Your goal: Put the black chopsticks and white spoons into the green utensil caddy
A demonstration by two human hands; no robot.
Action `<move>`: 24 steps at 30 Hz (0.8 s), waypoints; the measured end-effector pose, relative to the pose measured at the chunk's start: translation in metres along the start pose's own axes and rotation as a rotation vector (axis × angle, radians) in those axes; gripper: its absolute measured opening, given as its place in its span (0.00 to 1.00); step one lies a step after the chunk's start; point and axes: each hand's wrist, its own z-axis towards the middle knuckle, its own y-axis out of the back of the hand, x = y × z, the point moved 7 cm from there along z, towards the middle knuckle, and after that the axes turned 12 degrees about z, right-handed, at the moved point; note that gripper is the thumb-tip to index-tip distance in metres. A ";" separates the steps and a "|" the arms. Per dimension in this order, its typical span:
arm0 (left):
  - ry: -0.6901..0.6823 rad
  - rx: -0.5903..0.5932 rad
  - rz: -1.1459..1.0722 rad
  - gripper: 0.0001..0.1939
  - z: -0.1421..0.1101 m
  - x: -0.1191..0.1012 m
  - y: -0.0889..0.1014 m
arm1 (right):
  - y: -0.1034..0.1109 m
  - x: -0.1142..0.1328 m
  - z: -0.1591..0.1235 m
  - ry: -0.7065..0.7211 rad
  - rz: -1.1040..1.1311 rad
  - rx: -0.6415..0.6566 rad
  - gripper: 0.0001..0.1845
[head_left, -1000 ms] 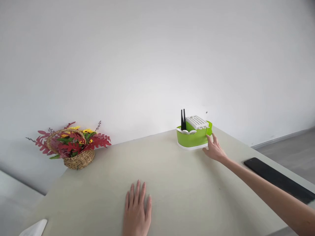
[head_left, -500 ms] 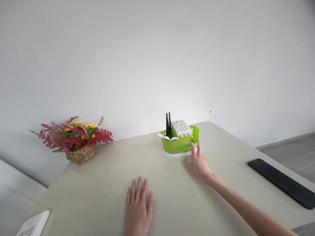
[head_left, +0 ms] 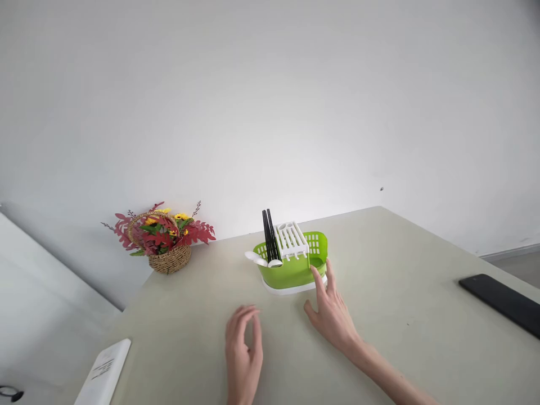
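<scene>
A green plastic utensil holder (head_left: 291, 275) with a white base stands on the table. Black chopsticks (head_left: 270, 236) and white spoons (head_left: 255, 258) lean out of its left end, and a white slotted rack (head_left: 292, 239) tops its middle. At the holder's low right end, the outstretched fingertips of my right hand (head_left: 333, 315) touch the rim, with the thumb apart in front of it. My left hand (head_left: 244, 351) is nearer to me, in front of the holder. Its fingers are loosely curved and slightly blurred, with a gap to the thumb and nothing seen between.
A wicker basket of artificial flowers (head_left: 169, 260) stands at the back left by the wall (head_left: 270, 112). Near the table's right edge lies a long black flat object (head_left: 502, 301). A white slab with dark print (head_left: 103, 374) lies at the left edge.
My right hand has drawn the utensil holder to the left and nearer, and it has turned a little. My left hand, flat before, has lifted and curled its fingers. The view has shifted left.
</scene>
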 end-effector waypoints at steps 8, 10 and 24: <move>-0.004 -0.326 -0.176 0.10 0.089 -0.053 0.056 | 0.035 -0.027 -0.023 -0.071 0.268 -0.055 0.34; 0.012 -0.240 -0.249 0.10 0.132 -0.062 0.048 | 0.042 -0.043 -0.026 -0.103 0.291 -0.091 0.31; 0.383 0.602 -0.567 0.27 0.261 -0.055 -0.100 | 0.043 -0.063 -0.028 -0.201 0.369 -0.072 0.15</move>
